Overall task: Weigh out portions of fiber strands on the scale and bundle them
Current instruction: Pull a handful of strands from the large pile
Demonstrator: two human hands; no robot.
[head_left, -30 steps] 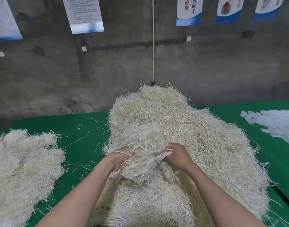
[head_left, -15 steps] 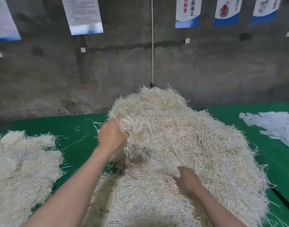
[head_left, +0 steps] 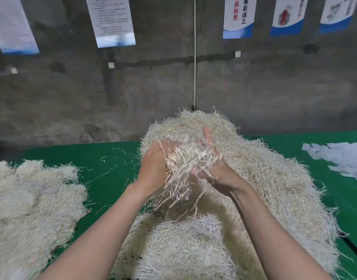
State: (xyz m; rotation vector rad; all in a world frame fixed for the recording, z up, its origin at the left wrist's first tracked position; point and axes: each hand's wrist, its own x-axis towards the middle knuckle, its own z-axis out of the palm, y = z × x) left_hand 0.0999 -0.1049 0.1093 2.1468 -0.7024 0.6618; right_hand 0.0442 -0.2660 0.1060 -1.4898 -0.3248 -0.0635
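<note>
A big mound of pale fiber strands fills the middle of the green table. Above its near slope I hold a loose handful of strands between both palms. My left hand presses the clump from the left. My right hand cups it from the right, fingers pointing up. Loose ends of the handful hang down below my hands. No scale is in view.
A second, flatter pile of strands covers the table's left side. Pale paper slips lie at the right edge. A grey concrete wall with hanging posters and a white cord stands behind the table.
My right hand rose from the lower slope of the mound and joined my left hand. Both now hold the handful, lifted slightly right of where the left hand held it.
</note>
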